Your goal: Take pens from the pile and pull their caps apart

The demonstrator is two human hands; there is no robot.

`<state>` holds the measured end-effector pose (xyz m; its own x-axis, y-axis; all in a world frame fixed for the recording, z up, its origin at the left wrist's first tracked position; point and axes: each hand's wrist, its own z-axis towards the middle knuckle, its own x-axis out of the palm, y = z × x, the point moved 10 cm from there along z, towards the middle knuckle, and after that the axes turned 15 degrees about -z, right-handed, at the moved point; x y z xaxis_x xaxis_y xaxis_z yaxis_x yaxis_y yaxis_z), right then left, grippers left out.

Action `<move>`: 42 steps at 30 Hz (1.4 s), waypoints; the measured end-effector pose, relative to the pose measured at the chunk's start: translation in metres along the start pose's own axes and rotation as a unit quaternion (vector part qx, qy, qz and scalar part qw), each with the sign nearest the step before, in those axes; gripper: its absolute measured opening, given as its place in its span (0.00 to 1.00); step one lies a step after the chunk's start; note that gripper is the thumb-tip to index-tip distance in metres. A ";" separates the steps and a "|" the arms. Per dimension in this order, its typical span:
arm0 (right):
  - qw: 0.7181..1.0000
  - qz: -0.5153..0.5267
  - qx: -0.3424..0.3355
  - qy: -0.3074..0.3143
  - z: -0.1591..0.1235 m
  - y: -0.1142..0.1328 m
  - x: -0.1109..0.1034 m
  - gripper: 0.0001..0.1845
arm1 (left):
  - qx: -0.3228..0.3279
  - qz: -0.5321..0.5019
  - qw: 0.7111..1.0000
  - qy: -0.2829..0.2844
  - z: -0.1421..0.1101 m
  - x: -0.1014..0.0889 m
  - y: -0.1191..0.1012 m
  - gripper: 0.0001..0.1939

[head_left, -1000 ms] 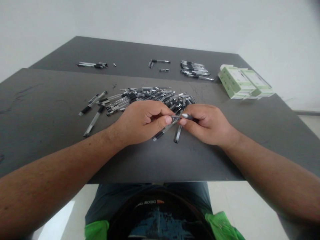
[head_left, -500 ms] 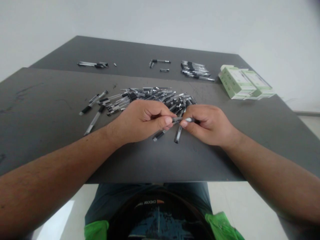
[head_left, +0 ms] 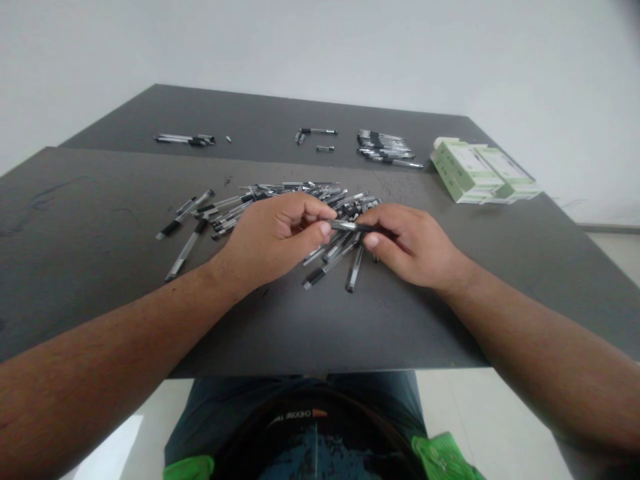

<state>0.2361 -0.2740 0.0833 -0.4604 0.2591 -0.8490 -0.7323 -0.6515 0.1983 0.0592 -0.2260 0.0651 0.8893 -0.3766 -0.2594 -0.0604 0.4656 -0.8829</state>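
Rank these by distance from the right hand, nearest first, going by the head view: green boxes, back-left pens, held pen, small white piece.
From the right hand:
1. Held pen: in its fingers.
2. Green boxes: back right.
3. Small white piece: back left.
4. Back-left pens: just left of that piece.

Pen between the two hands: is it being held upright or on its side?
On its side: the pen stretches crosswise from the fingertips of the left hand to those of the right hand.
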 end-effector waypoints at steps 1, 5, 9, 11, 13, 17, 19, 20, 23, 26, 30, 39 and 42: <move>1.000 -0.006 0.012 -0.004 0.000 -0.004 -0.002 0.14 | 0.002 -0.011 1.000 -0.010 0.001 -0.002 0.000 0.09; 0.997 -0.050 0.050 -0.023 0.000 -0.016 -0.008 0.13 | 0.018 -0.032 0.998 -0.058 0.001 -0.012 -0.001 0.09; 0.995 -0.074 0.046 -0.045 -0.001 -0.017 -0.011 0.13 | 0.038 -0.017 0.996 -0.082 -0.001 -0.018 -0.006 0.08; 0.995 -0.081 0.043 -0.046 -0.001 -0.017 -0.010 0.12 | 0.038 -0.005 0.996 -0.079 -0.001 -0.018 -0.007 0.09; 0.995 -0.086 0.041 -0.043 -0.001 -0.016 -0.009 0.12 | 0.037 0.011 0.997 -0.070 -0.001 -0.016 -0.006 0.09; 0.995 -0.088 0.041 -0.038 -0.001 -0.015 -0.008 0.12 | 0.037 0.035 0.997 -0.056 -0.001 -0.013 -0.006 0.09; 0.995 -0.089 0.045 -0.031 -0.001 -0.016 -0.007 0.11 | 0.041 0.055 0.996 -0.051 -0.002 -0.012 -0.008 0.09; 0.995 -0.089 0.047 -0.027 -0.001 -0.016 -0.006 0.11 | 0.044 0.068 0.995 -0.049 -0.002 -0.011 -0.011 0.09; 0.995 -0.088 0.049 -0.018 -0.002 -0.016 -0.004 0.11 | 0.047 0.102 0.993 -0.026 -0.001 -0.007 -0.016 0.10; 0.995 -0.089 0.045 -0.017 -0.002 -0.014 -0.003 0.11 | 0.041 0.122 0.992 0.003 0.000 -0.003 -0.017 0.10; 0.995 -0.093 0.035 -0.014 -0.003 -0.012 -0.002 0.11 | 0.039 0.127 0.991 0.021 0.001 -0.001 -0.014 0.10; 0.998 -0.068 0.004 -0.017 -0.002 -0.006 -0.002 0.12 | 0.030 0.101 0.994 0.023 0.000 -0.001 -0.011 0.10; 0.998 -0.068 -0.005 -0.014 -0.002 -0.004 -0.001 0.12 | 0.029 0.093 0.995 0.025 -0.001 0.000 -0.009 0.10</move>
<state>0.2406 -0.2733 0.0826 -0.3707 0.3664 -0.8534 -0.7847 -0.6151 0.0768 0.0590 -0.2311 0.0728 0.8413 -0.3194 -0.4361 -0.1938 0.5749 -0.7949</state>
